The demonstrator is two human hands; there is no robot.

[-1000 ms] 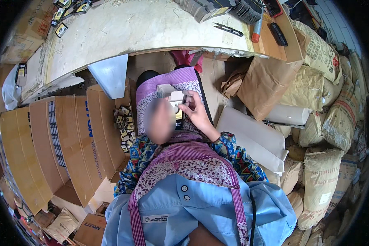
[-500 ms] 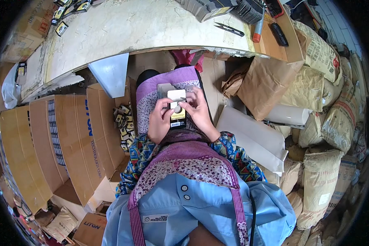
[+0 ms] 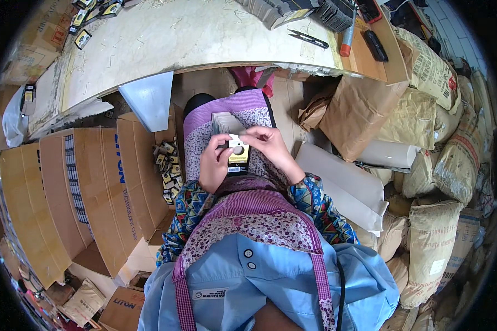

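On my lap, my left hand [image 3: 213, 166] grips a small yellow-and-black packaging card [image 3: 238, 160] by its left side, the thumb lying on its front. A grey round spot shows near the card's middle; whether it is an object or a hole I cannot tell. My right hand [image 3: 270, 148] is closed at the card's upper right corner, its thumb and forefinger pinching the top edge. Just beyond my left fingers, a fanned stack of pale grey cards [image 3: 222, 122] rests on the purple flowered apron [image 3: 196, 138].
Left of my knees stands an open carton [image 3: 141, 165] with many small yellow-black packs [image 3: 168, 171]. The worktable [image 3: 204, 38] ahead holds thread snips [image 3: 309, 38], card stacks [image 3: 276, 11] and an orange-capped tube [image 3: 346, 47]. Brown paper [image 3: 364, 116] and sacks [image 3: 436, 237] crowd the right.
The white flap that stood above the card no longer shows upright. My right hand has shifted slightly right and down, its fingers now at the card's top corner.
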